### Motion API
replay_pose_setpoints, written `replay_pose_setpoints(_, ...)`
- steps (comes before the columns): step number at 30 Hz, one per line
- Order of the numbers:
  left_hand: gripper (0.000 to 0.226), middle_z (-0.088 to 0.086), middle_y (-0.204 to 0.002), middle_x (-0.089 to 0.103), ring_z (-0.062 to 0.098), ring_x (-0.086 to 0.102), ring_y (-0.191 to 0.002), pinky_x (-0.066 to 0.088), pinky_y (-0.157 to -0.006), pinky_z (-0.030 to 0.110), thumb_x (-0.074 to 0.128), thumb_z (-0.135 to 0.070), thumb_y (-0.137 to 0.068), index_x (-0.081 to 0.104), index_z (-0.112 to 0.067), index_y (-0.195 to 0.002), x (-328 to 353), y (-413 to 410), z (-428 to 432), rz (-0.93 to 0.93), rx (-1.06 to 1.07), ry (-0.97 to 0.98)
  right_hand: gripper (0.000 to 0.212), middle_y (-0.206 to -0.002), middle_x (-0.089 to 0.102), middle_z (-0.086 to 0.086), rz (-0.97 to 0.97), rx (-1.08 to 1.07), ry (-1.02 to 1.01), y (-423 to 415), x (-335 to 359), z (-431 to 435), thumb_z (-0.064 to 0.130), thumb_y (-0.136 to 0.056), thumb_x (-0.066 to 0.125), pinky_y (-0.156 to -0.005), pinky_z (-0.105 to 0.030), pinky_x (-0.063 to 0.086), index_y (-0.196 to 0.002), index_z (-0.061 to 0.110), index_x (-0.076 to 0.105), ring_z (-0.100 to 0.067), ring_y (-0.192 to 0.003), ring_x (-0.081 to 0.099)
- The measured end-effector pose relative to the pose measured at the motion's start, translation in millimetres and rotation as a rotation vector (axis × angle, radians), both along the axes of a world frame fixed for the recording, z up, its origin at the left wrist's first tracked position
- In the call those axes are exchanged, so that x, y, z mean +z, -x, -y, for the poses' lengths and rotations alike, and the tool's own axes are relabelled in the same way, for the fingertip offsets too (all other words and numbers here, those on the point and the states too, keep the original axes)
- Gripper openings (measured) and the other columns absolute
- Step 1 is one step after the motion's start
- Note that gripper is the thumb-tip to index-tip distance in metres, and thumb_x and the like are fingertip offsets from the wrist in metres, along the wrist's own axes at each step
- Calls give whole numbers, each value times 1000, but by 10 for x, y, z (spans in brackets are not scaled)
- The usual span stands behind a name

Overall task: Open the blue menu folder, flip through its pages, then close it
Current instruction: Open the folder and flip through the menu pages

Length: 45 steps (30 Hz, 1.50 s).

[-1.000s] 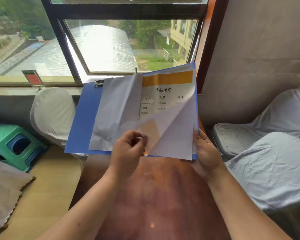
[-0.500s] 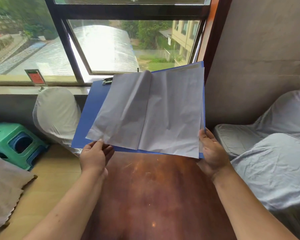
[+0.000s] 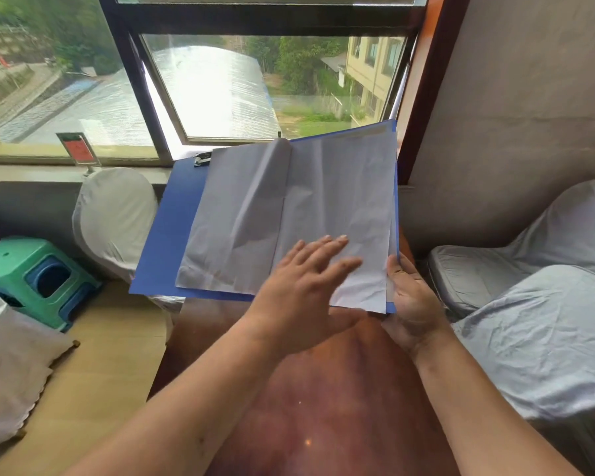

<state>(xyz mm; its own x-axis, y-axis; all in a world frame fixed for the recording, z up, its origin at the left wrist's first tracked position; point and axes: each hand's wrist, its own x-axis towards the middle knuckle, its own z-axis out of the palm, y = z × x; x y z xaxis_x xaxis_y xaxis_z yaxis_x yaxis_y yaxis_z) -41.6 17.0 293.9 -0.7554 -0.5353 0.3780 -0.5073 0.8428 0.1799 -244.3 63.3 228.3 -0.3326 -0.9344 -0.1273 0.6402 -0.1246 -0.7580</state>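
Note:
The blue menu folder (image 3: 172, 235) is held open and tilted up in front of the window. Creased white pages (image 3: 337, 194) lie spread across it, blank sides showing, one sheet (image 3: 234, 218) folded over to the left. My right hand (image 3: 413, 300) grips the folder's lower right corner with the thumb on the page edge. My left hand (image 3: 306, 286) is flat and blurred over the lower part of the right page, fingers spread, holding nothing.
A reddish-brown table (image 3: 323, 407) lies below the folder. A white-covered chair (image 3: 114, 218) and a green stool (image 3: 38, 273) stand at the left. Grey-covered chairs (image 3: 536, 321) fill the right. A wall and window frame stand close behind the folder.
The printed menu page was turned over to the left, leaving blank sides showing. My left hand let go of the sheet, dropped to the lower left edge, then moved right onto the right page.

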Motion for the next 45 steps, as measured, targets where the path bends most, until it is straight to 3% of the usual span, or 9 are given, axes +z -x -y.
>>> replay_pose_setpoints(5, 82, -5, -173, 19, 17, 12, -158, 14, -129, 45, 47, -80, -88, 33, -39, -158, -78, 124, 36, 200, -19, -104, 46, -151, 61, -27, 36, 49, 9, 33, -23, 19, 31, -117, 40, -99, -54, 60, -152, 5, 56, -46, -135, 63)
replay_pose_setpoints(13, 53, 1, -155, 53, 25, 45, -144, 40, -117, 45, 64, -56, -95, 62, -29, -140, -98, 100, 29, 51, -68, -102, 50, -155, 56, -30, -20, 48, 0, 165, -146, 35, 38, -114, 52, -110, -70, 46, -155, 10, 52, -53, -138, 57)
replay_pose_setpoints(18, 26, 1, -131, 73, 27, 66, -119, 55, -94, 37, 71, -41, -95, 78, -24, -113, -57, 59, 0, -84, -98, -32, 43, -140, 70, -23, -106, 37, -6, 144, -113, -19, 44, -109, 56, -76, -56, 64, -144, 21, 66, -45, -107, 77)
replay_pose_setpoints(20, 11, -2, -114, 77, 27, 69, -101, 54, -82, 33, 75, -29, -94, 80, -21, -99, -52, 36, 8, -129, -103, 23, 38, -124, 77, -20, -128, 26, -18, 110, -56, -42, 45, -107, 57, -55, -42, 62, -135, 25, 72, -35, -84, 80)
replay_pose_setpoints(23, 7, -2, -90, 75, 27, 64, -79, 50, -73, 30, 78, -13, -87, 75, -17, -83, -85, -25, 22, -206, -40, 63, 31, -107, 80, -13, -137, 31, -5, 75, 15, -90, 44, -107, 58, -48, -37, 58, -126, 26, 75, -28, -75, 78)
replay_pose_setpoints(28, 15, -10, -73, 69, 10, 64, -64, 51, -59, 21, 79, -29, -89, 72, -22, -78, -194, -224, 38, -562, 246, -340, 32, -119, 80, -16, -163, 50, 16, 84, 124, -169, 43, -106, 57, -49, -38, 59, -126, 28, 76, -32, -86, 79)
replay_pose_setpoints(35, 13, -2, -64, 67, 11, 63, -54, 59, -53, 26, 74, -18, -94, 65, -16, -85, -302, -686, 239, -1474, 464, -1291, 34, -129, 77, -17, -185, 46, 1, 157, 153, -237, 39, -111, 50, -51, -40, 61, -134, 28, 73, -35, -96, 79)
replay_pose_setpoints(39, 13, -5, -61, 56, 6, 55, -47, 52, -44, 20, 69, -20, -97, 60, -20, -87, -465, -849, 322, -1624, 645, -1390, 37, -137, 74, -18, -184, 32, -23, 160, 163, -237, 43, -107, 54, -54, -44, 66, -135, 29, 73, -45, -112, 75)
replay_pose_setpoints(45, 16, 0, -72, 58, 8, 59, -46, 55, -44, 24, 72, -30, -95, 62, -18, -90, -641, -954, 385, -1478, 832, -1296, 37, -139, 72, -20, -161, 22, -39, 164, 157, -226, 39, -111, 51, -65, -54, 67, -141, 25, 67, -49, -121, 71)
